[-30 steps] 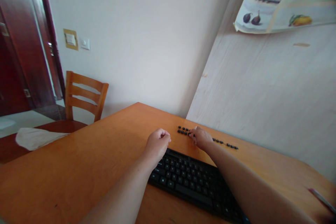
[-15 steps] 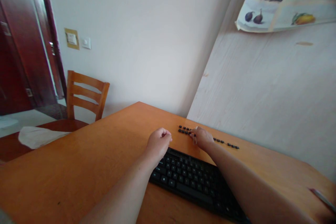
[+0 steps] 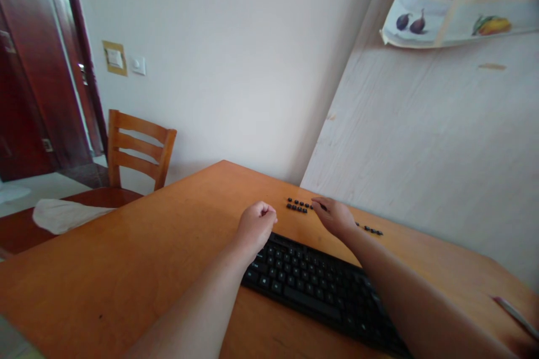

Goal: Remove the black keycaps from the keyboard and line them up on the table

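Note:
My left hand [image 3: 256, 225] is closed in a loose fist over the upper left corner of a black keyboard [image 3: 303, 280]; whether anything is inside the fist is hidden. Farther back, my right hand [image 3: 336, 217] reaches over the keyboard to small black keycaps [image 3: 297, 209] set out in two short rows. Its thumb and fingertips are pinched at a keycap [image 3: 312, 207] at the right end of the back row. More keycaps [image 3: 373, 230] lie to the right of this hand, and some of that line is hidden behind it.
The wooden table [image 3: 168, 247] meets a wall and a pale board at the back. A pen-like object [image 3: 514, 315] lies at the right edge. A wooden chair [image 3: 138, 148] with a white cloth [image 3: 69, 216] on its seat stands at the left.
My right hand has moved slightly right, from the front row of keycaps to the end of the back row. A front-row keycap now shows uncovered. My left hand stays closed in place.

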The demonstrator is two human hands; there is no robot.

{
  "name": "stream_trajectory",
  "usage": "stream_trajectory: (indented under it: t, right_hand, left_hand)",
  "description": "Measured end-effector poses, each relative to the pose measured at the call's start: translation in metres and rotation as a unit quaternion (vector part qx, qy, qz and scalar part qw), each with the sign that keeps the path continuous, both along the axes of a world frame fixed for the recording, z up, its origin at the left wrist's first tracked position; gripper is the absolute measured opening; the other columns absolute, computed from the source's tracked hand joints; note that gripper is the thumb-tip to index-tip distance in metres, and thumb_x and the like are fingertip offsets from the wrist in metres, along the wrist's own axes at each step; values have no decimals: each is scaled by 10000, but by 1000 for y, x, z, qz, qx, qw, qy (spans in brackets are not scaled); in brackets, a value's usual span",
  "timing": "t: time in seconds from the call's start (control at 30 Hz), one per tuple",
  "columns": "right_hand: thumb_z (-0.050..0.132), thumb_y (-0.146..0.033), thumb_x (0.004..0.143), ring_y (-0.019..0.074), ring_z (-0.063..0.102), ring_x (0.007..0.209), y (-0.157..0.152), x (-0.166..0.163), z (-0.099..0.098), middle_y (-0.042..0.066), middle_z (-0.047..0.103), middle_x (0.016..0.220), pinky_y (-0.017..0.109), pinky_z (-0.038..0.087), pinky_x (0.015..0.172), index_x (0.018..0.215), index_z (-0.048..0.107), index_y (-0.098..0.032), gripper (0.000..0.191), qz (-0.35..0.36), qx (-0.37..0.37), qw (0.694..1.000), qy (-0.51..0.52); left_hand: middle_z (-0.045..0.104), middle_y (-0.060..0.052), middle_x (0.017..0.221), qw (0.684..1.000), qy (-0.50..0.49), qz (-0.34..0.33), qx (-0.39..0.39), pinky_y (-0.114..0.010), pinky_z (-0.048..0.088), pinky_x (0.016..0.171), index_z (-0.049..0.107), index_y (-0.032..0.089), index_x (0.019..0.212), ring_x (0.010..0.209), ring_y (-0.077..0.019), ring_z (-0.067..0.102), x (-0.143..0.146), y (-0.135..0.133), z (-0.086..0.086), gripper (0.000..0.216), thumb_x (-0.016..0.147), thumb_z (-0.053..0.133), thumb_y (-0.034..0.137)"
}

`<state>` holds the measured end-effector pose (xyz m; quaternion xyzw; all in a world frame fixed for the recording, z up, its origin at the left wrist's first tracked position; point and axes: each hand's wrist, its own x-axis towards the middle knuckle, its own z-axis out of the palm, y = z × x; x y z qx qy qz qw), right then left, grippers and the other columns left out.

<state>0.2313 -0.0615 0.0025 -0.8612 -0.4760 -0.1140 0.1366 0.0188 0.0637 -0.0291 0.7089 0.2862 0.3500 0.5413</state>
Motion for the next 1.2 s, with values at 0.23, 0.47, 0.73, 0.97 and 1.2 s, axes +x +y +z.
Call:
stream_trajectory:
  t: [0.23,0.47,0.73,0.97,1.2]
  right_hand:
    - [501,-322,827,144,526,527,-32,-44,22,-12,576,557,228,375,484,890,612,-184,188,25,202,950,235]
    - [646,-440,782,85,467,459,-55,-97,34,-1,603,653,183,308,394,918,620,-168,305,82,165,862,472]
    - [540,-448,856,81,432,426,-45,-125,19,-17,563,554,188,301,401,775,600,-171,295,51,153,893,420]
    - [558,-358,816,104,455,444,-32,-123,2,-27,567,518,207,323,439,743,567,-188,186,29,150,925,349]
    - [555,-335,808,129,502,494,-25,-125,-2,-22,569,539,231,335,491,695,583,-191,185,41,138,953,268]
  left_hand:
    - [660,-21,698,1000,-5,-3,7,-232,416,588,631,181,770,647,-145,590,0,-1,1,142,758,517,264]
    - [656,-17,696,1000,11,-2,21,-230,418,594,626,186,736,657,-147,588,1,0,0,138,758,520,272]
    - [663,-17,691,999,26,-5,29,-226,407,585,634,189,739,650,-145,588,0,0,2,128,751,525,257]
    - [663,-14,689,999,35,-6,36,-224,400,585,619,191,723,652,-141,589,-1,-4,6,114,750,516,233]
    - [654,-15,684,998,29,-6,47,-231,391,580,617,192,727,661,-149,592,-1,-5,4,120,757,509,235]
